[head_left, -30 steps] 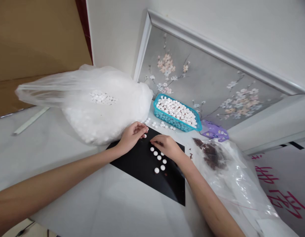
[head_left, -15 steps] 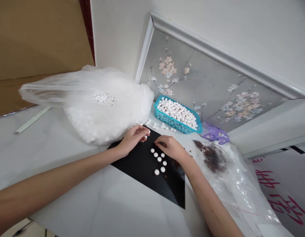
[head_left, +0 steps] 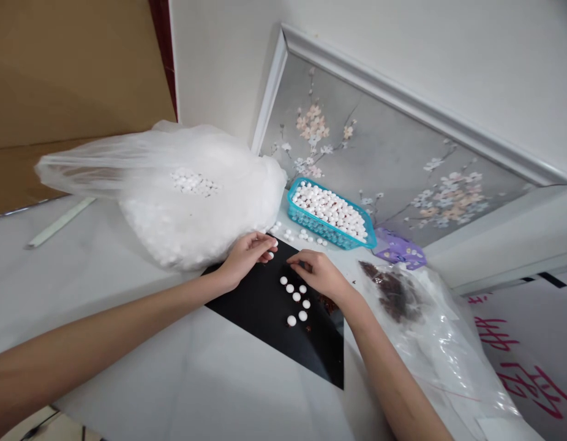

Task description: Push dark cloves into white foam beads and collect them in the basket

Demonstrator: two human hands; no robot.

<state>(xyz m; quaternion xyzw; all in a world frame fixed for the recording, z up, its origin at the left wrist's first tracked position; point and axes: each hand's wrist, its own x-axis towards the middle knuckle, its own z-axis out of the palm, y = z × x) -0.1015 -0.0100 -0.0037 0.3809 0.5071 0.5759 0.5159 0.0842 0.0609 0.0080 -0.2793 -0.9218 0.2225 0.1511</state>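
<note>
Across the white tabletop (head_left: 164,380), biggest first: translucent white plastic sack (head_left: 201,214) on the left, loaded with white balls, loose end pointing left. Clear plastic bag (head_left: 449,349) on the right, dark brown bits (head_left: 394,291) inside. Between them, smooth black rectangular sheet (head_left: 260,312), flat, long axis from far left to near right. Teal plastic basket (head_left: 320,229) beyond the sheet, heaped with white balls, long axis roughly parallel to it.

My left hand (head_left: 247,260): over the sheet's far-left part, reaching in from near left, thumb uppermost, fingers pointing right, gripping two small round white balls (head_left: 275,243) at the fingertips. My right hand (head_left: 320,272): back up, fingers pointing left toward the other hand, thumb and index drawn together; can't tell if anything's between. Seven loose white balls (head_left: 296,297) clustered on the sheet beside it. Smallest: brown scrap (head_left: 308,329), near side of the cluster.
</note>
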